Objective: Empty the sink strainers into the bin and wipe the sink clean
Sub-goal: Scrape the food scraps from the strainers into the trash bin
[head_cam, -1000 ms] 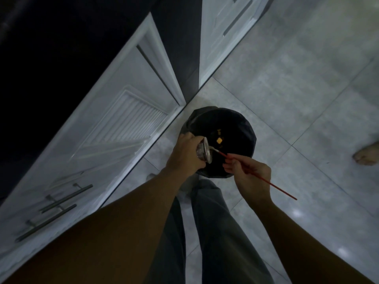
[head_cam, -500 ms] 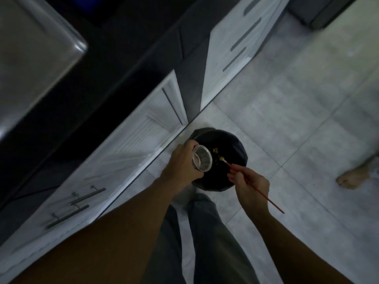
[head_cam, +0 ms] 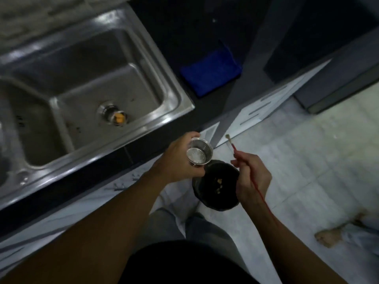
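So the strainer [head_cam: 199, 152] I've got in my left hand [head_cam: 180, 160] looks scraped out. It's the little steel cup, fingers wrapped round its wall, tipped so the open mouth faces up toward the camera, and I can't spot any gunk left in it. It's sitting just above the near-left edge of the bin [head_cam: 217, 188], which is on the floor right by my legs with a few bits of food scrap lying in the black liner.

My right hand [head_cam: 251, 177] is closed in a pencil-style pinch on a thin red stick [head_cam: 244, 167], fuzzy tip pointing up and away, clear of the strainer. The long tail runs back along my wrist.

What the next move turns on, I reckon: the other strainer [head_cam: 114, 117] is sitting in the drain of the right-hand basin of the sink [head_cam: 174, 95], and there's something orange in it. From where my hands are, that drain lies up and to the left, across the front lip of the desk. The left hand is clearly the nearer one, but it's full, so the empty cup probably has to go back or get set down first. The left basin's drain is out of frame, so I can't tell if that's its home.

The blue cloth [head_cam: 211, 72] is folded on the dark desk just right of the sink, well apart from both hands, for the wipe-down later. There's also somebody's bare foot [head_cam: 328, 237] on the tiles off to my right.
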`<state>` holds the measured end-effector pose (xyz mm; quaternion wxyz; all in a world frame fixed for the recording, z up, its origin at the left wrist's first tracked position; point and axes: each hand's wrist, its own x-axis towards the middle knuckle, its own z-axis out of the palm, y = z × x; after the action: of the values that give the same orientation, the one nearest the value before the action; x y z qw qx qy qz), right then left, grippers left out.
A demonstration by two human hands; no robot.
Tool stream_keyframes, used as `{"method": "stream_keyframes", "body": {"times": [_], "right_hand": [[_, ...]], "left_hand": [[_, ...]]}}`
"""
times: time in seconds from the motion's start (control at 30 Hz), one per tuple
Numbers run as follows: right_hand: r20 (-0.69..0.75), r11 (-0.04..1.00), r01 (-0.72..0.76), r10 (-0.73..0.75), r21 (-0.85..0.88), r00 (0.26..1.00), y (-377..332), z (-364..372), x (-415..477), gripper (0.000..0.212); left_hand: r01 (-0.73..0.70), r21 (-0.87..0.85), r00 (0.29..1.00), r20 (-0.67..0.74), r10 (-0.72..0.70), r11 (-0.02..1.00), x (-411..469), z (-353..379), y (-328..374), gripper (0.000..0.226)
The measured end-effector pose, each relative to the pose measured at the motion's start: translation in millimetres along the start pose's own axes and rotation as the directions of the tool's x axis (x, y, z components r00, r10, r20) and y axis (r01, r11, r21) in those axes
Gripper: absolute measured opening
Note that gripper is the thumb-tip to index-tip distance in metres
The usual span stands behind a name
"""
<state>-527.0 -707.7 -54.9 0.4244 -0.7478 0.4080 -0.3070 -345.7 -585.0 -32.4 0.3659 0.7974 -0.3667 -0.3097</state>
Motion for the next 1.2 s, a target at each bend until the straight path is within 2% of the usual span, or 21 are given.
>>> {"method": "stream_keyframes", "body": {"times": [0.07, 0.13, 0.27, 0.37, 0.47, 0.6, 0.73, 0.87, 1.07, 1.2], "right_hand": [[0.035, 0.991, 0.13, -0.132, 0.043, 0.991, -32, 14, 7, 0.032], [0.081, 0.968, 0.239, -0.245, 0.082, 0.966, -62, 38, 16, 0.031], [0.175, 0.93, 0.342, -0.361, 0.132, 0.916, -118, 106, 30, 0.031], [0.307, 0.903, 0.415, -0.429, 0.111, 0.85, -154, 166, 32, 0.031], [0.434, 0.88, 0.464, -0.457, 0.097, 0.776, -174, 224, 34, 0.034], [0.592, 0.865, 0.501, -0.385, -0.036, 0.708, -173, 285, 37, 0.038], [0.67, 0.834, 0.537, -0.326, -0.129, 0.667, -152, 309, 43, 0.027], [0.678, 0.804, 0.54, -0.255, -0.247, 0.69, -141, 314, 41, 0.03], [0.706, 0.785, 0.549, -0.214, -0.286, 0.675, -142, 316, 43, 0.043], [0.699, 0.791, 0.557, -0.248, -0.253, 0.67, -142, 316, 43, 0.029]], "left_hand": [[-0.08, -0.022, 0.988, -0.136, 0.077, 0.997, -13, -39, -2, 0.086], [-0.083, -0.061, 0.965, -0.253, 0.065, 0.995, -22, -78, -14, 0.08], [0.068, -0.089, 0.9, -0.424, -0.099, 0.994, -35, -152, -56, 0.08], [0.142, -0.079, 0.862, -0.481, -0.162, 0.987, -41, -194, -97, 0.084], [0.272, -0.098, 0.808, -0.518, -0.282, 0.957, -43, -222, -135, 0.083], [0.311, -0.16, 0.79, -0.504, -0.348, 0.937, -38, -237, -185, 0.079], [0.427, -0.162, 0.782, -0.428, -0.453, 0.89, -24, -240, -222, 0.083], [0.489, -0.135, 0.793, -0.345, -0.503, 0.862, -10, -232, -251, 0.083], [0.587, -0.133, 0.752, -0.276, -0.599, 0.799, 12, -219, -284, 0.086], [0.598, -0.128, 0.747, -0.269, -0.608, 0.791, 22, -212, -297, 0.091]]}}
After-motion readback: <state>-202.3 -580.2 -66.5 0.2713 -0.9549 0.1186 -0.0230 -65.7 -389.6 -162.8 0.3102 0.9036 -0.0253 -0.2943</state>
